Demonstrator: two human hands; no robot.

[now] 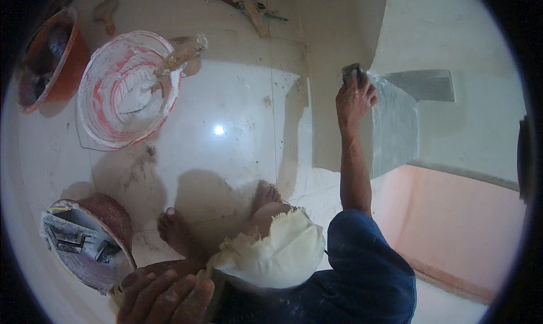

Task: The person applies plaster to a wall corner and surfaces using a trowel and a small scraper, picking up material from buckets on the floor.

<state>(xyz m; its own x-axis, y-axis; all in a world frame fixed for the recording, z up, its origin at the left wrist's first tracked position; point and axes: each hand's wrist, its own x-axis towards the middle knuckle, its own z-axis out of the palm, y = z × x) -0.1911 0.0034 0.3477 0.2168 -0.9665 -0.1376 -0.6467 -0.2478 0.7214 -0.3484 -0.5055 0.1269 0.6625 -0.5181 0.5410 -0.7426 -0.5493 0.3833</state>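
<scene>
My right arm reaches up and forward, and my right hand [356, 98] grips a small dark pad [350, 69]. The hand presses this pad to the far end of a boxed-out ledge, where a smooth pale front meets a grey coated top [394, 126]. Whether the pad is a sponge or a sanding block is unclear. Down at the lower edge, my left hand [167, 298] lies by my bent knee with its fingers stretched out, holding nothing that shows. Its palm is hidden.
A white-smeared bucket [85, 106] of paste stands on the tiled floor [226, 98], with a coated tool [181, 55] across its rim. An orange bucket [70, 61] and a brush [106, 13] are beyond. Near my foot, another bucket [107, 211] holds flat tools. Tools [249, 7] lie at the back.
</scene>
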